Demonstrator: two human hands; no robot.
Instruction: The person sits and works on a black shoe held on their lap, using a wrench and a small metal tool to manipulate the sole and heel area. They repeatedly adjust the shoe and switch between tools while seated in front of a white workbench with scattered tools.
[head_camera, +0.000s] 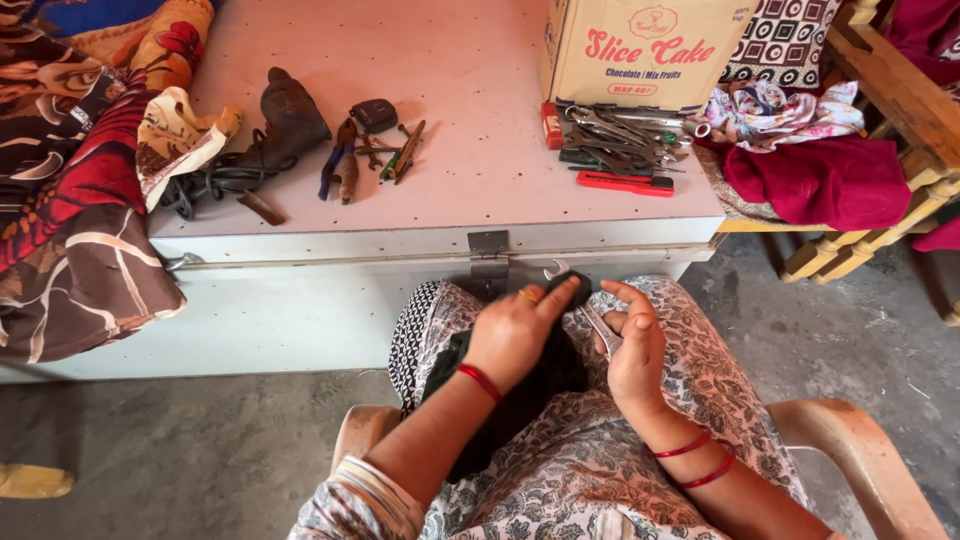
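Dark cloth (520, 385) lies bunched in your lap, over the patterned fabric of your dress, as you sit in a tan plastic chair (850, 450). Your left hand (515, 335) is clenched on the cloth's upper end, pressing it against a small metal spanner (590, 320). Your right hand (632, 350) has its grip closed around the spanner's shaft, the open jaw end poking up just past your left fingertips.

Beyond your knees stands a white metal trunk (300, 310) with a hasp at its front edge; its lid serves as the surface. On the left of it lie a dark drill-shaped tool (290, 120) with a coiled cord, pliers (340, 160) and 2 or 3 screwdrivers (405, 155). Further right sits a heap of spanners (620, 135) with a red-handled tool (625, 183) in front, all just before a cardboard box (640, 45). Patterned cloths (70, 200) drape the trunk's left side; a maroon cloth (820, 180) lies to the right.
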